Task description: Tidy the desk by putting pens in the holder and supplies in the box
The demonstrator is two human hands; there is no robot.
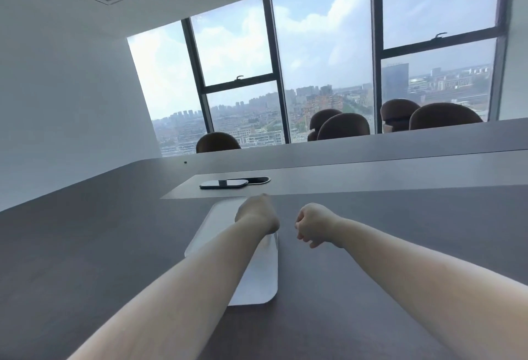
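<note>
A pale, translucent box (257, 279) with rounded corners lies flat on the dark table (100, 245), straight ahead of me. My left hand (257, 214) is over the box's far right part with its back towards the camera. Its fingers curl down out of sight, so I cannot tell whether they grip the box. My right hand (311, 224) hovers just right of the box, apart from it, fingers curled into a loose fist with nothing visible in it. No pens or pen holder are in view.
A dark phone (223, 184) lies on the lighter grey centre panel (343, 179), beside an oval cable port (258, 179). Brown chair backs (343, 127) line the table's far edge below tall windows.
</note>
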